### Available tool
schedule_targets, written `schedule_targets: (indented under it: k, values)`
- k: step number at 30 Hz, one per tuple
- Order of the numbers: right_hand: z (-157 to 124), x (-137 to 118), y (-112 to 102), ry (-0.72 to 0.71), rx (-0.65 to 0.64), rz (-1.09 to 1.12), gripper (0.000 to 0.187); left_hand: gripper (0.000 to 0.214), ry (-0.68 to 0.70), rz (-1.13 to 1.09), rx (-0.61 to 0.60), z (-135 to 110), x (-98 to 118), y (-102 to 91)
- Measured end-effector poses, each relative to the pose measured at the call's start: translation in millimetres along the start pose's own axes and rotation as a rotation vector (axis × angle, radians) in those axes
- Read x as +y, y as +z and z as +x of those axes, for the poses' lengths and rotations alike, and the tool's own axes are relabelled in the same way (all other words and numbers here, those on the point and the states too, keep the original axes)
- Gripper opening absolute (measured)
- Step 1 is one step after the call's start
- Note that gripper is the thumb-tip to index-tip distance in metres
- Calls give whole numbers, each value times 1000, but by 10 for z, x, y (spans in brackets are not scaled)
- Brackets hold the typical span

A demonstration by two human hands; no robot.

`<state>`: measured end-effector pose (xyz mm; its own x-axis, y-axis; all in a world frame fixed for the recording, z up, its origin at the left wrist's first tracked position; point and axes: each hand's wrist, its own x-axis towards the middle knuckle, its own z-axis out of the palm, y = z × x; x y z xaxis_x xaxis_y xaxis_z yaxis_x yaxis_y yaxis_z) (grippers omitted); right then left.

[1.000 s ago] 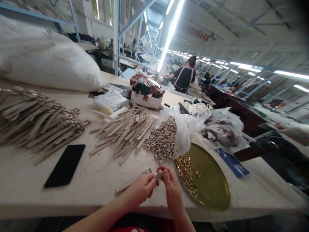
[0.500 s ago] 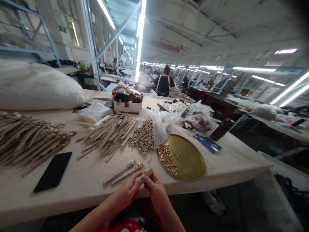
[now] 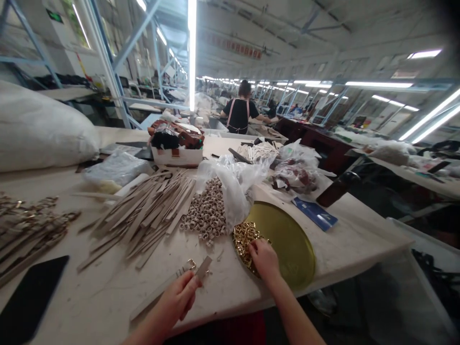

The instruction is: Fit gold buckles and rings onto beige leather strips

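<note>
The forearms (image 3: 296,311) and fingers (image 3: 189,289) are bare; dark red, apparently clothing (image 3: 249,328), shows below.

Buckles (image 3: 243,235) in the tray (image 3: 293,239), rings (image 3: 206,211) to its left (strips (image 3: 145,211) farther left).

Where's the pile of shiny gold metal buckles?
In the head view, the shiny gold metal buckles lie on the left side of the round olive tray, by the bare right hand.

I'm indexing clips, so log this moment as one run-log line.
left hand: holds strap | right hand: at buckles on tray, grip unclear | rings: heaped by plastic bag
</note>
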<state>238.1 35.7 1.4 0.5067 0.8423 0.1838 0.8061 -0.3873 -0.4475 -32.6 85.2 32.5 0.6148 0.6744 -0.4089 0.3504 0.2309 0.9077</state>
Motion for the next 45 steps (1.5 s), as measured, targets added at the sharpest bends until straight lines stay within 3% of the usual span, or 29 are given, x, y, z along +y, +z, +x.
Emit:
schedule_targets:
  k: [7, 14, 19, 22, 24, 28, 30, 33, 40, 45]
  values:
    - [218, -85, 151, -46, -116, -187, 14, 48, -56, 30, -55, 55, 15, -24]
    - [236, -89, 21, -81, -113, -127, 12, 44, -10, 20, -54, -25, -12, -123]
    - [94, -414, -61, -112, -161, 136, 16, 35, 74, 18, -3, -11, 31, -145]
    - [-134, -836, -22, -67, -394, 685, 21, 33, 117, -65, 24, 18, 170, -121]
    - [-305, -1102, 14, -73, -526, 924, 23, 34, 130, -139, 29, 24, 247, -123]
    - [-535, -1400, 67, -252, -464, 761, 15, 35, 105, -196, 55, -29, 262, -194]
    - [-581, -1452, 92, -268, -426, 701, 7, 33, 83, -162, 60, -73, 223, -248]
    - [-602, -1492, 126, -187, -480, 831, 11, 30, 80, -68, 69, -121, 153, -323]
    - [-600, -1627, 175, 77, -655, 1130, 19, 21, 229, 90, 209, -214, 63, -446]
    - [-705, -1725, 327, 58, -726, 1337, 48, 21, 186, 36, 329, -296, 56, -537]
